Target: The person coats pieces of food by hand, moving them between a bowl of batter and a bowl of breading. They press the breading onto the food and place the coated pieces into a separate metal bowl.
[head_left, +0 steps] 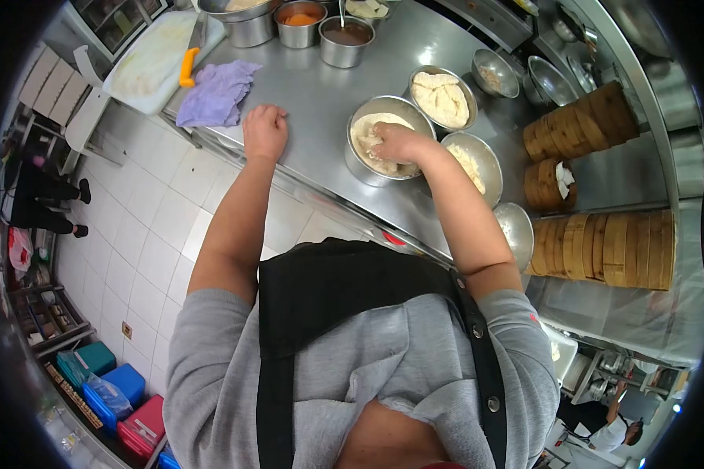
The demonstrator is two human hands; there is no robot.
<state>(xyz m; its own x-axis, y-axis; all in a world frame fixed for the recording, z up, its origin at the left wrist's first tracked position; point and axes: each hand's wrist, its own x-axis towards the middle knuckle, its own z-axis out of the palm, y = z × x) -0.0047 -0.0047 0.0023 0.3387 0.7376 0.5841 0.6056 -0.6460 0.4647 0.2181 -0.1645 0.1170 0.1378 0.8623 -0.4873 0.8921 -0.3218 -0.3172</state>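
My right hand (399, 144) reaches into a deep steel bowl (377, 178) on the counter. Its curled fingers press into a pale, dough-like mixture (363, 134), which partly hides the fingertips. At the counter's front edge, my left hand (265, 131) rests in a closed fist, with nothing visible in it. A crumpled purple cloth (217, 92) lies just left of that fist. Close around the deep bowl are a steel bowl of pale dough (440, 98) and another holding pale crumbly pieces (467, 166).
Stacked bamboo steamers (602, 248) line the right side. Steel pots of sauce (346, 51) and orange filling (298, 17) stand at the back. A knife with an orange handle (188, 68) lies by a white cutting board (150, 66). Other people are in the background.
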